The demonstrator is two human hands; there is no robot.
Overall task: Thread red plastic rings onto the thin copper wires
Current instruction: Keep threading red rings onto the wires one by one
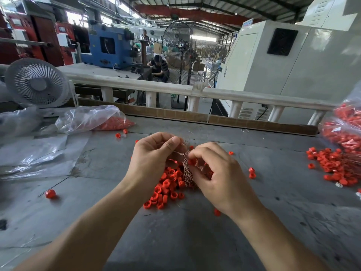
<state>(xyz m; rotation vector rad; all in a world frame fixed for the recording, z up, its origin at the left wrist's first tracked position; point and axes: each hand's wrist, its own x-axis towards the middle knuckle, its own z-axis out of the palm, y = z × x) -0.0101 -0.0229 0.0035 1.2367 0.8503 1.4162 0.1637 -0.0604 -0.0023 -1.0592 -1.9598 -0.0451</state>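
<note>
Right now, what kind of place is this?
Most likely a factory workshop. A blue machine and a big standing fan stand behind the grey worktable, where piles of red plastic rings lie.

two bare forearms come up from the bottom edge of the head view, one from the lower left and one from the lower right, each ending in a bare hand. the left hand (154, 155) wears no glove, ring or band, and its thumbnail is short and plain. the right hand (218, 173) is ungloved too, with nothing on the wrist and knuckles showing as low ridges. no sleeve or cuff reaches either forearm within the frame; whatever is worn higher up probably starts past the bottom edge, out of sight.
</note>
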